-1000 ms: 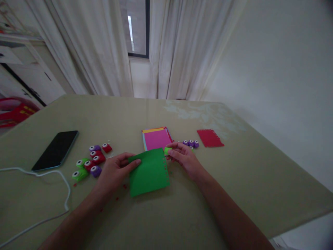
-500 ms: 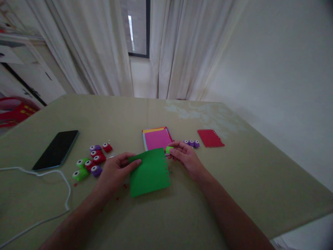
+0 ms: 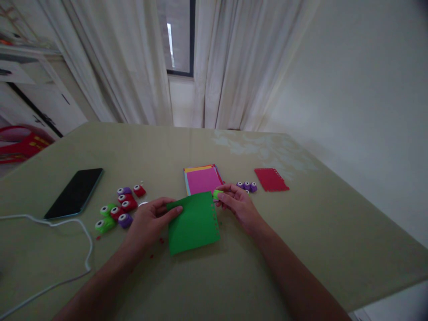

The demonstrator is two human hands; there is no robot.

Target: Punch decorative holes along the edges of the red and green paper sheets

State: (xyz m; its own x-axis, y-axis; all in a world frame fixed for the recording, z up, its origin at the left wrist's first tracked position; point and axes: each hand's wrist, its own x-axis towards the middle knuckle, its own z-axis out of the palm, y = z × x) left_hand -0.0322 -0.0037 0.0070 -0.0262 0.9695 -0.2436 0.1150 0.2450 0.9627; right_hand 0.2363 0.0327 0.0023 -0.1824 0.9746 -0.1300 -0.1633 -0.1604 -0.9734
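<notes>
My left hand [image 3: 154, 220] pinches a green sheet of paper [image 3: 194, 225] at its upper left corner, thumb on top. Small notches or holes run down the sheet's right edge. At the upper right corner of the sheet, my right hand [image 3: 239, 205] grips a small light-green hole punch [image 3: 216, 194] between thumb and fingers. The fingers partly cover the punch, so how it meets the paper edge is hard to see. Left of my left hand lies a group of small eye-shaped pieces in purple, red and green, among them a red one [image 3: 128, 205].
Behind the green sheet lies a stack of coloured paper [image 3: 202, 178]. Three purple eyed pieces [image 3: 246, 186] and a red sheet with a punched edge [image 3: 271, 179] are to the right. A tablet [image 3: 75, 194] and white cable [image 3: 87, 249] are at left. Red paper bits [image 3: 162, 240] dot the tablecloth.
The whole view has shifted slightly, so everything sits a little lower and to the right. Both hands keep their hold on the green sheet and the hole punch.
</notes>
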